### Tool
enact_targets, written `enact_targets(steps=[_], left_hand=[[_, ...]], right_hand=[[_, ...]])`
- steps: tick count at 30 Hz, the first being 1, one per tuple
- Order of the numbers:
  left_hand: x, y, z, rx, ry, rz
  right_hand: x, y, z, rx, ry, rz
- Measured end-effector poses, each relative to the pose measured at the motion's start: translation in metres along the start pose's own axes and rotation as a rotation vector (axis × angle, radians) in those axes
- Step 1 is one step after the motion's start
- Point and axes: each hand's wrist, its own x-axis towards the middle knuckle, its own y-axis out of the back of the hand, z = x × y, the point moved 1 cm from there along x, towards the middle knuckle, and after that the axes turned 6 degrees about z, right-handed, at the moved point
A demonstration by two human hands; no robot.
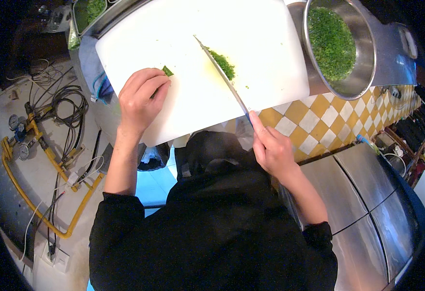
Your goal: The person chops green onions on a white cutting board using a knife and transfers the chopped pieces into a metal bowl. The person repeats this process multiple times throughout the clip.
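On a white cutting board (pixel 256 29), a long knife (pixel 222 75) lies angled across the middle, gripped by my right hand (pixel 268 143) at its handle. Finely chopped greens (pixel 222 62) sit along the right side of its blade, on a yellowish wet patch. To the left, my left hand (pixel 140 102) rests on the board with curled, closed fingers, beside a small green leaf piece (pixel 168 71). What is under its fingertips, if anything, is hidden. A few green flecks are scattered on the board.
A steel bowl of chopped greens (pixel 331 43) stands right of the board. A container with greens (pixel 95 10) is at the upper left. Pipes with gauges (pixel 23 150) and cables line the left side. Yellow-and-white tiles (pixel 319 116) and steel panels (pixel 367 194) are at right.
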Motion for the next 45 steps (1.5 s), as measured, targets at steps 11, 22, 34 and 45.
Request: enact_targets(steps=[11, 22, 34, 45], left_hand=[[0.056, 0.002, 0.078, -0.153, 0.081, 0.309], [0.147, -0.177, 0.242, -0.113, -0.443, -0.27], [0.187, -0.211, 0.221, 0.152, -0.38, -0.386], [0.226, -0.19, 0.187, 0.237, -0.109, -0.354]], right_hand=[[-0.014, 0.107, 0.006, -0.388, 0.155, 0.271], [-0.026, 0.192, 0.077, -0.68, -0.011, 0.429], [-0.044, 0.213, 0.109, -0.602, -0.061, 0.419], [-0.052, 0.222, 0.133, -0.092, -0.239, 0.391]])
